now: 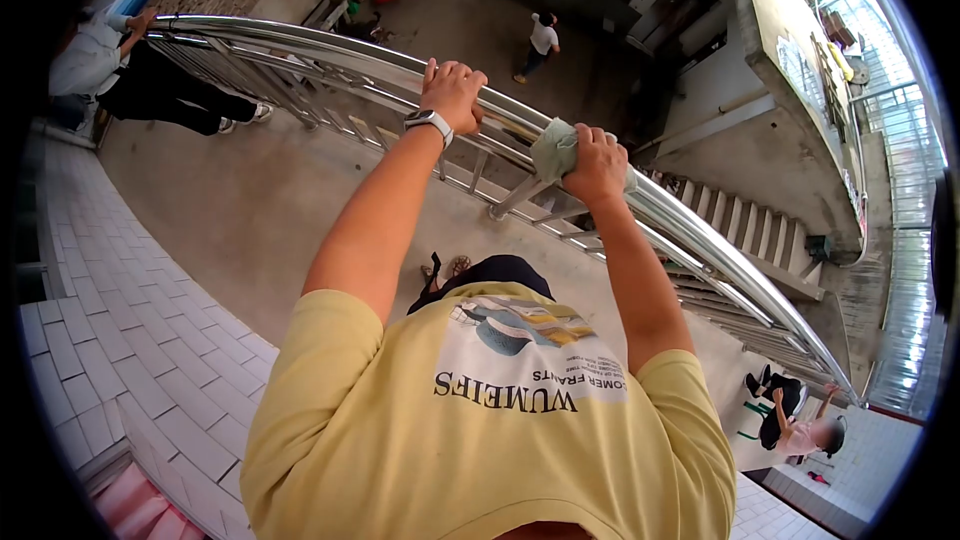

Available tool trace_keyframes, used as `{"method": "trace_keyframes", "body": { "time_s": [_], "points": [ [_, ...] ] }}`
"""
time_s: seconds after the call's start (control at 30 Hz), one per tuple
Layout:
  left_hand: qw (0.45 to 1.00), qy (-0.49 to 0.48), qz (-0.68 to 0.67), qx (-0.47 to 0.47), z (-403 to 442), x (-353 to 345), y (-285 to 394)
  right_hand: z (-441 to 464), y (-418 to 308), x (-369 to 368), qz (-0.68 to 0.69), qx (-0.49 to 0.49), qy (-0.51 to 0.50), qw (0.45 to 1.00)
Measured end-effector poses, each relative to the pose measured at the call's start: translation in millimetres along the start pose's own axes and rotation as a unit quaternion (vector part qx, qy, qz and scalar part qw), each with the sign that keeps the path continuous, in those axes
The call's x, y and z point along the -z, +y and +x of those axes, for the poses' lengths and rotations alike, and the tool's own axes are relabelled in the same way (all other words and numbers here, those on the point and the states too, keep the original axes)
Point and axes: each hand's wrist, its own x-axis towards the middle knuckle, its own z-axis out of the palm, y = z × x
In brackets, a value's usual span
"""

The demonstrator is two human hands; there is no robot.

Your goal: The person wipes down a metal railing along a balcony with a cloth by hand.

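A shiny metal railing (508,120) curves across the view in front of my body. My left hand (453,95), with a pale-banded watch (430,124) at the wrist, is wrapped over its top rail. Further right, my right hand (597,165) is closed around a pale green cloth (556,150), pressing it onto the same rail. Folds of the cloth stick out on both sides of the fingers. The undersides of both hands are hidden.
A person (100,65) stands at the railing's far left, another (797,430) sits at the lower right. Below the railing are a courtyard with a walking person (541,44) and concrete stairs (735,220). A white tiled wall (150,340) runs along the left.
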Motion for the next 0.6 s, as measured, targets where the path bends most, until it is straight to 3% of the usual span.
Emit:
{"method": "trace_keyframes", "body": {
  "time_s": [0.33,0.5,0.6],
  "points": [
    [0.998,0.035,-0.051,-0.027,-5,2,-3,-13,30,7,0.115,0.133,0.087,0.98],
    [0.995,0.058,-0.059,-0.052,-5,-2,-5,-40,73,7,0.124,0.127,0.139,0.974],
    [0.996,0.051,-0.059,-0.053,-6,-1,-4,-64,105,4,0.084,0.034,0.161,0.983]
  ]
}}
